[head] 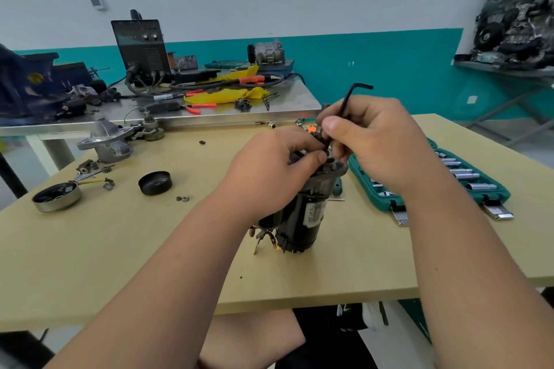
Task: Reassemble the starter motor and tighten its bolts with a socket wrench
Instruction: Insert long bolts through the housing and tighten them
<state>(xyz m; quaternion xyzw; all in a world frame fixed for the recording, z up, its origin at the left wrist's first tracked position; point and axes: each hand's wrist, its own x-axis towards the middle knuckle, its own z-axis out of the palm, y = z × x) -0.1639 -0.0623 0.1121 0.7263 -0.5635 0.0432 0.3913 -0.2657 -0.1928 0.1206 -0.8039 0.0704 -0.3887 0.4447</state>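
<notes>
The black starter motor [302,219] stands upright on the wooden table [120,249], its top hidden under both hands. My left hand [269,171] grips the motor's upper end, thumb on top. My right hand [371,141] pinches a black L-shaped hex key [350,96], its short arm sticking up and its long arm pointing down into the motor's top. The silver nose housing [105,141] lies at the table's back left. A black end cap [155,183] and two small nuts [183,198] lie left of the motor.
An open green socket set case [449,180] lies to the right. A round metal cover with brush parts [57,195] and small gears [90,168] sit at the left. Behind is a steel bench [269,111] with a welder [141,48], pliers, yellow cloth and a vise.
</notes>
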